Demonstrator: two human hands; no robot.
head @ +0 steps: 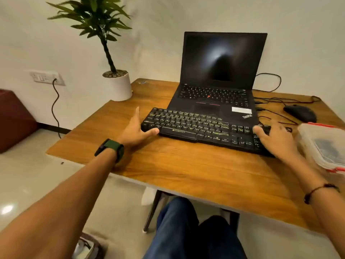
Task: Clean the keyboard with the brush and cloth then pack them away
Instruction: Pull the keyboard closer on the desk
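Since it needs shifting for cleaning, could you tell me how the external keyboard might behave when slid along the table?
The keyboard looks like one rigid slab, so it probably moves whole. A hand at each end should keep it straight. On the smooth table it likely slides easily.

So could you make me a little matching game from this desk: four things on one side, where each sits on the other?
Things:
1. keyboard
2. potted plant
3. mouse
4. plastic box

Places:
A. far left corner of the table
B. right edge, nearest the right hand
C. between both hands
D. right of the laptop

Pairs: 1-C, 2-A, 3-D, 4-B
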